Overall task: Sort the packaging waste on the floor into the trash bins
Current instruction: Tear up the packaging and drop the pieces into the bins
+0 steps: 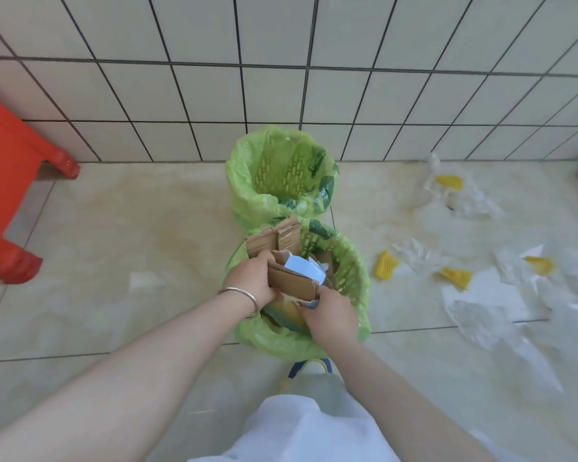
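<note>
Two bins lined with green bags stand one behind the other by the tiled wall. The far bin (282,168) looks empty inside. Over the near bin (354,278) both hands hold a bundle of torn cardboard pieces (292,283) with a pale blue sheet in it. My left hand (252,281), a bangle on its wrist, grips the bundle's left side. My right hand (331,315) grips its lower right end. More cardboard (274,240) sticks up at the near bin's far rim.
Clear plastic wrap (501,315) and yellow foam corner pieces (386,265) lie scattered on the floor to the right. A red plastic stool (7,181) stands at the left. A white scrap (146,280) lies left of the bins. A blue-and-yellow shoe (309,366) shows below the near bin.
</note>
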Motion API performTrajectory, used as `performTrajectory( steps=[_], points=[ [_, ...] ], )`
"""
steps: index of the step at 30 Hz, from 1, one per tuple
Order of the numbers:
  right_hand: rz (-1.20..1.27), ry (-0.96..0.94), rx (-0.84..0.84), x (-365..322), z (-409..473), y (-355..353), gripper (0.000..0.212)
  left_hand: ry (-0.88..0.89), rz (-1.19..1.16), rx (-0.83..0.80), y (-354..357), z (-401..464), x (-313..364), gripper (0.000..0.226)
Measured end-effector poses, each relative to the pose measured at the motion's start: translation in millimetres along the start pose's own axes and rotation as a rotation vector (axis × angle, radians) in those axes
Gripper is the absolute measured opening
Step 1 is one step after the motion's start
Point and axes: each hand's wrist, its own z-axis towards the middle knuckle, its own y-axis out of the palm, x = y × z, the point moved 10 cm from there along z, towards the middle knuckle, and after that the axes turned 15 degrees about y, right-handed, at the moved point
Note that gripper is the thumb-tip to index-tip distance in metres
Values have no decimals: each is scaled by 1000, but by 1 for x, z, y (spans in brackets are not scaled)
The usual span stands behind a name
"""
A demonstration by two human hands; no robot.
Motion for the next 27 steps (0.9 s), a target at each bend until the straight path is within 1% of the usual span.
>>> performTrajectory(
  steps=[2, 5, 7, 8, 10, 12, 13, 15, 17, 18, 20, 22, 24, 27],
  points=[
    [-81, 25, -16, -2, 4, 11, 21, 27, 56, 4, 4, 0, 4, 51],
    [-219, 18, -36, -8, 9, 24, 21, 90, 277, -1, 14, -1, 8, 51],
    [-230, 13, -77, -10, 12, 29, 18, 95, 398, -21, 20, 2, 8, 52],
    [-221, 10, -103, -10, 12, 29, 13, 85, 404, -40, 22, 4, 6, 53],
    [-185, 0, -120, -10, 8, 23, 8, 22, 319, -76, 18, 7, 4, 56],
    [-159, -18, -117, -6, 2, 7, 27, -43, 223, -51, 0, 6, 8, 53],
    [-173, -34, -112, -5, -2, -2, 35, -44, 227, -26, -11, 7, 14, 51],
    [-160, -72, -97, -1, -11, -24, 40, 2, 311, 15, -34, 9, 36, 56],
    [-43, -107, -56, 6, -17, -52, 39, 68, 350, 57, -48, 12, 68, 64],
    [26, -118, -25, 13, -19, -68, 39, 106, 348, 76, -51, 15, 87, 62],
    [146, -99, 15, 41, -17, -93, 39, 179, 344, 104, -49, 21, 129, 53],
    [242, -11, 26, 86, -10, -112, 38, 248, 341, 95, -35, 30, 171, 44],
    [303, 116, 40, 140, 4, -125, 37, 320, 343, 55, -11, 45, 207, 38],
    [406, 337, 22, 222, 30, -124, 38, 402, 362, -48, 39, 73, 244, 36]
  ],
)
